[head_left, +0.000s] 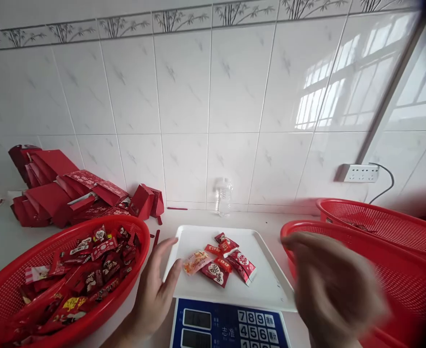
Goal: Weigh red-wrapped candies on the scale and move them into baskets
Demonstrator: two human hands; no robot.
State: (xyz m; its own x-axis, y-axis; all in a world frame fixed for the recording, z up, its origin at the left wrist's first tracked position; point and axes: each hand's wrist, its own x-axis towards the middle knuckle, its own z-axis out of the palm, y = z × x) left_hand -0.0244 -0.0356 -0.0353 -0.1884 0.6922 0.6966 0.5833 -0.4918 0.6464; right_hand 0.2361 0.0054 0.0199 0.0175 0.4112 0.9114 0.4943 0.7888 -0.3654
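My left hand (155, 285) is at the left edge of a white tray (271, 275), thumb and fingers apart, holding nothing. On the tray lies a small pile of wrapped sweets: red packets (215, 273), a pink-red packet (242, 265) and a clear orange-tinted packet (197, 261). Beneath the tray's near edge shows a blue weighing scale (229, 328) with number keys and two displays. My right hand (332, 285) is over the near right red basket, right of the tray. Motion smears its fingers, so whether it holds anything cannot be made out.
A red basket (140, 241) full of wrapped sweets stands at the left. Folded red boxes (57, 193) are heaped behind it. A clear plastic bottle (224, 197) stands by the tiled wall. Two red baskets (412, 232) are at the right, below a power socket (360, 173) with a black cable.
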